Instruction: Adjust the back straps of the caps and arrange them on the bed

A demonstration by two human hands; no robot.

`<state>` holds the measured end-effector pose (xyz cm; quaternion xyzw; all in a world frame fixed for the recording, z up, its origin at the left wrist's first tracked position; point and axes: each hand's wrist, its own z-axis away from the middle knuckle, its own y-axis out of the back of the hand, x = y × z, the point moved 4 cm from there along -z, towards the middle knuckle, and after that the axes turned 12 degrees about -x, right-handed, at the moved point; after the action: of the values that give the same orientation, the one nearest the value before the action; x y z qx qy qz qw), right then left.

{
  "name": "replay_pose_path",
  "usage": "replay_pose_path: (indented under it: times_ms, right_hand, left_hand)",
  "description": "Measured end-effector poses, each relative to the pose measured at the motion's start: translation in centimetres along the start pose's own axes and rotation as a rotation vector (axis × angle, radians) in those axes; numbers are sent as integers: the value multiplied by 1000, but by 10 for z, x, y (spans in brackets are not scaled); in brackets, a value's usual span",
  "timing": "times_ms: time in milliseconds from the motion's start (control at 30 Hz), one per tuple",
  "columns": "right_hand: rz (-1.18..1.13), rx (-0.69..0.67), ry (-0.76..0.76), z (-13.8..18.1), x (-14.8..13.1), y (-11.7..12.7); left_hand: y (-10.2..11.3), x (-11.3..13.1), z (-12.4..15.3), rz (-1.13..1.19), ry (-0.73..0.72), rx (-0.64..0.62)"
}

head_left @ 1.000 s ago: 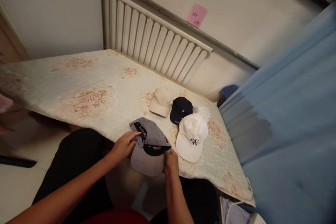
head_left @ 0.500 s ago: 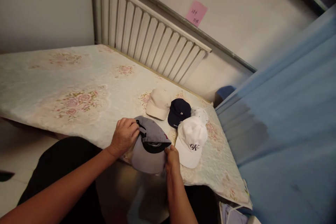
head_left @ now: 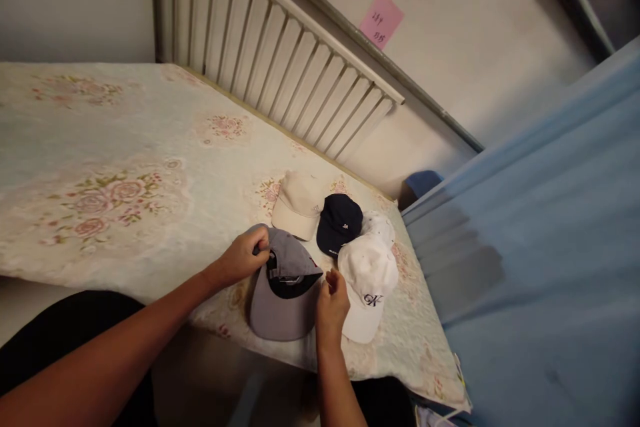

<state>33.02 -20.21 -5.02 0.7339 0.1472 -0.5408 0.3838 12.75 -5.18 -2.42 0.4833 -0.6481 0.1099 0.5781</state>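
Note:
A grey baseball cap [head_left: 287, 313] lies at the bed's near edge, its back strap and dark inner band showing. My left hand [head_left: 246, 255] is closed at the upper left edge of this cap, by the strap; its fingertips are partly hidden. Close to the cap's right edge is my right hand [head_left: 333, 300], fingers loosely bent and a little apart, with nothing seen in them. Behind the grey cap sit a beige cap [head_left: 296, 203] and a navy cap [head_left: 340, 221]. A white cap with black letters [head_left: 367, 270] rests to the right, partly covering another white cap [head_left: 379, 225].
Under the caps is a bed with a floral cover [head_left: 190, 213]. A white radiator [head_left: 280, 53] stands along the wall at the far side, below a pink paper note [head_left: 381, 20]. A blue curtain [head_left: 540, 247] hangs on the right.
The grey cap has come down onto the bed cover. My right hand has let go of its edge and shifted slightly right. The view has tilted a little.

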Motion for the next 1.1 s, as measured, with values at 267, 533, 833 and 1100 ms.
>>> replay_pose_path:
  times_ms: [267,533,833,1100]
  right_hand:
    - [-495,-482,-388,43,-9,-64]
    - [-918,-353,-632,41,-13,-94]
    - [-994,-284,-533,27,-26,-87]
    - [-1059,-334,-494,12,-47,-82]
  left_hand:
    - [4,-13,1,182,26,-232]
    - [2,-20,2,477,98,-303]
    - [-4,-18,-3,558,98,-324]
    - [-1,-9,-6,400,71,-294]
